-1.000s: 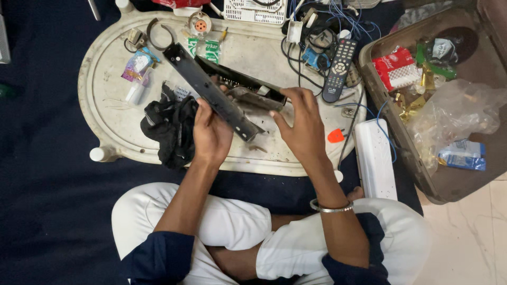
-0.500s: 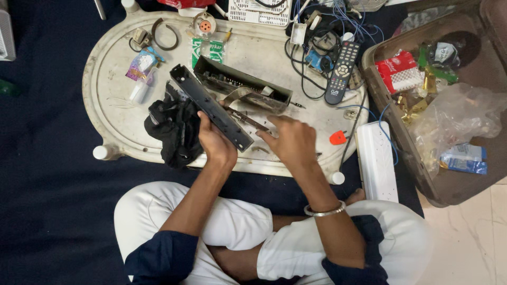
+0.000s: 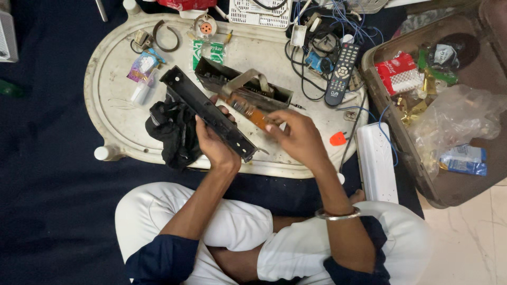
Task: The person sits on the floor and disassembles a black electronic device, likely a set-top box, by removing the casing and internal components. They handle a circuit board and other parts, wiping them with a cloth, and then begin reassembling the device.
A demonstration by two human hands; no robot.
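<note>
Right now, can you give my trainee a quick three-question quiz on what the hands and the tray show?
1. True or false: the left hand grips the long black panel.
2. Which thing lies right of the circuit board: A) black cloth B) remote control C) glue tube?
3. Fill in: the right hand pinches the ____.

Key: 1 true; 2 B; 3 circuit board.

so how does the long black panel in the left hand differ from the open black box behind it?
The long black panel is a flat, narrow strip, held tilted off the table in the left hand. The open black box is a deeper tray shape, resting on the white table, with a bent metal strip across it. No hand grips the box. Both are dark, elongated and angled alike.
</note>
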